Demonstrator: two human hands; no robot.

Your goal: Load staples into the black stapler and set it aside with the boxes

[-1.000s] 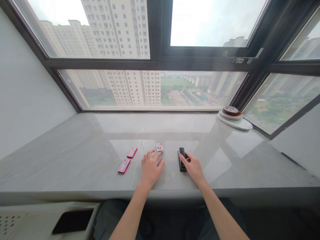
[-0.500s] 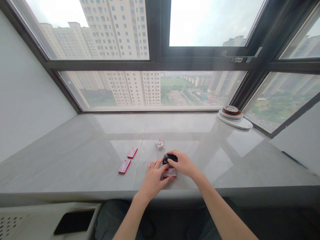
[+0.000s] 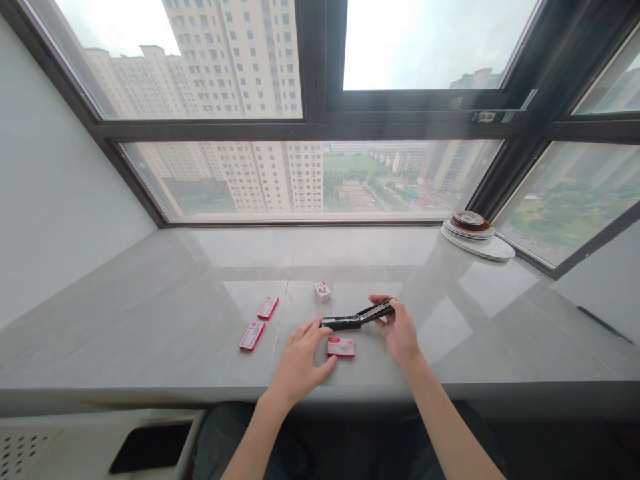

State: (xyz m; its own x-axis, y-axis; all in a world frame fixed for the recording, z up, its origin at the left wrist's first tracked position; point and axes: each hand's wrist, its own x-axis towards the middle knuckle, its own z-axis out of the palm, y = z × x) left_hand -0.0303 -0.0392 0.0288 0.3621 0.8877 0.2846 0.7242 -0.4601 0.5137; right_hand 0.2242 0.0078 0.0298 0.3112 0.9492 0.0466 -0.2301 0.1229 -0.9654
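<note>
A black stapler (image 3: 356, 317) is swung wide open between my hands, lying almost flat above the grey windowsill (image 3: 150, 320). My left hand (image 3: 300, 360) pinches its left half. My right hand (image 3: 400, 330) grips the right half, which tilts up slightly. Just below the stapler a small red staple box (image 3: 341, 347) lies on the sill, touching my left thumb. Behind the stapler stands a small white box (image 3: 323, 290). Two more red staple boxes (image 3: 251, 335) (image 3: 268, 307) lie to the left of my left hand.
A stack of round plates or discs (image 3: 475, 233) sits at the far right corner by the window. The black window frame (image 3: 310, 127) runs along the back. A white wall (image 3: 50, 200) closes the left side. The sill's front edge is right at my forearms.
My right hand picked the stapler up from the sill and brought it to the middle. Both hands have since swung it open. A red box now lies under it.
</note>
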